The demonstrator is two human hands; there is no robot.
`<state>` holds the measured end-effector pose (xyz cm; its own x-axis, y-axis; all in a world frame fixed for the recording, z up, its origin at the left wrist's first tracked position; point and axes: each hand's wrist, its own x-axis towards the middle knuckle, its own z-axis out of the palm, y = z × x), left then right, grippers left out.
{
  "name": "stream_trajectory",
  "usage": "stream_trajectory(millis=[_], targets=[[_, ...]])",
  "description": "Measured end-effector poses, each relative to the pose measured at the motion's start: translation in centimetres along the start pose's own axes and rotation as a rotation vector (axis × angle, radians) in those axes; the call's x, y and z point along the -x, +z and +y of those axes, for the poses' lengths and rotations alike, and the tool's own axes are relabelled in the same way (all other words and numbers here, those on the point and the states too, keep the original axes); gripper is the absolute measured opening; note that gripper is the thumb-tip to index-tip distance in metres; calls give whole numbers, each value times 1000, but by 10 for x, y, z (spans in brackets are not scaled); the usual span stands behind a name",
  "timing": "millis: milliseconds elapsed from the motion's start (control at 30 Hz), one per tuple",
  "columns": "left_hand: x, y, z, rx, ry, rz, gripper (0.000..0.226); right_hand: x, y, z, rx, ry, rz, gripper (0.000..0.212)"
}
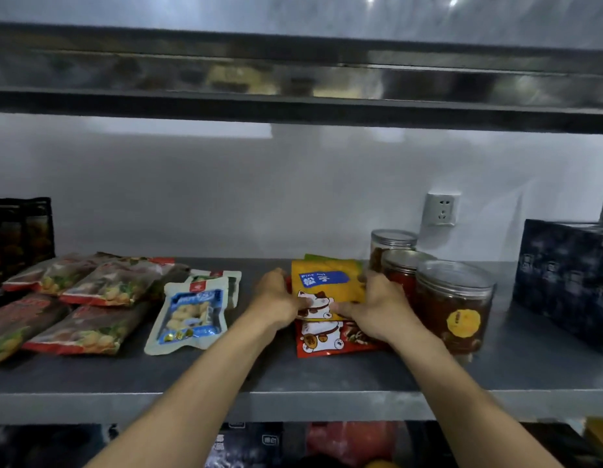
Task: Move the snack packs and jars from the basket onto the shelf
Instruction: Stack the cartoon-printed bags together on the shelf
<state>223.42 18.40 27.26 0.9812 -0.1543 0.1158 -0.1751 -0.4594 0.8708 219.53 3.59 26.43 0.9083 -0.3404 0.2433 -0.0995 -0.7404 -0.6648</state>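
the shelf [327, 376] carries, toward its left edge, red-and-green snack packs [91, 282] lying flat, then a blue-and-white pouch [190, 315] nearer the middle. the left grip [276, 297] is closed on the left side of the yellow pack [330, 285], thumb on its face. this pack lies over a red pack [330, 339] at mid-shelf. the right grip [372, 307] is closed on its right side, close beside three jars [452, 298]; contact cannot be told. a dark box [563, 275] stands by the right edge. the basket is not in view. the step appears to be seating the yellow pack: lower it flat, square it over the red pack, keep the right knuckles off the jars, and release both sides together so that it does not slide toward the front edge.
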Motion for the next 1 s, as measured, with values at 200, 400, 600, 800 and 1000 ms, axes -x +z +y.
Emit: stream_trajectory(millis=[200, 400, 600, 800, 1000], targets=[[-5, -11, -8, 80, 85, 41, 51, 3, -1, -13, -91, -52, 94, 67], [1, -33, -13, 316, 44, 61, 43, 3, 1, -15, -303, 76, -107, 105], [2, -53, -29, 394, 11, 153, 39, 3, 12, -11, -410, 169, -164, 123], [1, -61, -44, 316, -37, 132, 41, -6, 7, -7, -488, 109, 126, 72], [3, -55, -48, 91, -9, 31, 48, -1, -24, -24, -232, -34, 486, 41]])
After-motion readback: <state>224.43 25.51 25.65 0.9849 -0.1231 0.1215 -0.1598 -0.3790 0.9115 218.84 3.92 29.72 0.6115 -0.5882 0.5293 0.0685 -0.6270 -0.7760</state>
